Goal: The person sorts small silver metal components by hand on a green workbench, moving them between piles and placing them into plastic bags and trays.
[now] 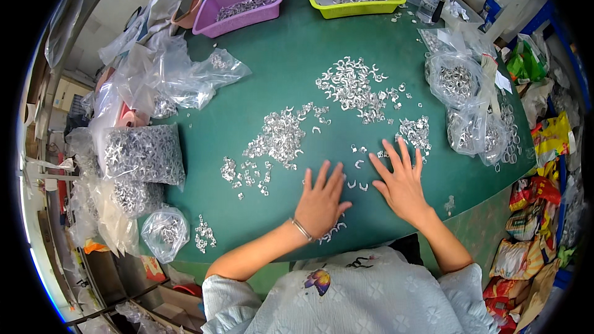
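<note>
My left hand lies palm down with its fingers spread on the green table, a silver bracelet on the wrist. Small curved silver metal pieces show beside its palm near the table's front edge. To the right, my right hand is also spread flat, its fingertips by a small heap of metal pieces. Between the hands lie a few loose U-shaped pieces. Beyond my left hand spreads a heap of silver pieces; farther off is a larger heap of curved pieces. Whatever is under my palms is hidden.
A purple basket and a yellow-green basket with metal parts stand at the back. Filled clear bags line the left side. More bags with rings sit at right. An open bag lies near the front left.
</note>
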Available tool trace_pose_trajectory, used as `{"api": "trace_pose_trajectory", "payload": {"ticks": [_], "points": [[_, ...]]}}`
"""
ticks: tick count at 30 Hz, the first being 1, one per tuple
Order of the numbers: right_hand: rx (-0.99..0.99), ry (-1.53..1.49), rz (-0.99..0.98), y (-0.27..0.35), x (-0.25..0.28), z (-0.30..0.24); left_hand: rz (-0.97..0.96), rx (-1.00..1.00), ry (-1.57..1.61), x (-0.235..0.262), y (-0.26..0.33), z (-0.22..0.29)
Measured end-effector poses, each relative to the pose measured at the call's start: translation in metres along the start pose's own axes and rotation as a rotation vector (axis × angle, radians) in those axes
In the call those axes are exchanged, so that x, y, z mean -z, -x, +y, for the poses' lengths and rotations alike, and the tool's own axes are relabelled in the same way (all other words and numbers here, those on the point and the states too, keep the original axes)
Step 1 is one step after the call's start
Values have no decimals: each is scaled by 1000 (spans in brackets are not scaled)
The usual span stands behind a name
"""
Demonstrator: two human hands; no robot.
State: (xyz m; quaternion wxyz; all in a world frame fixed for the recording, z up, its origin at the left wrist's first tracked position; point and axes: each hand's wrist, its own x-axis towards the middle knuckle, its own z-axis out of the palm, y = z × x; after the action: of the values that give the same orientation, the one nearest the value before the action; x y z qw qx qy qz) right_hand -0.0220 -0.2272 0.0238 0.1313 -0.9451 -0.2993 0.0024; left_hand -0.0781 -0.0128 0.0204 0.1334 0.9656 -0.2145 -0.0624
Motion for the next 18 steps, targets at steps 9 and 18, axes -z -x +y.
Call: {"api": "trace_pose_trajectory", "payload": {"ticks": [9, 18], "points": [[-2, -60, 84, -15, 4, 1, 130, -68, 141, -5, -15, 5], [-150, 58, 106, 12, -3, 39, 112, -188, 343, -5, 0, 9]]}}
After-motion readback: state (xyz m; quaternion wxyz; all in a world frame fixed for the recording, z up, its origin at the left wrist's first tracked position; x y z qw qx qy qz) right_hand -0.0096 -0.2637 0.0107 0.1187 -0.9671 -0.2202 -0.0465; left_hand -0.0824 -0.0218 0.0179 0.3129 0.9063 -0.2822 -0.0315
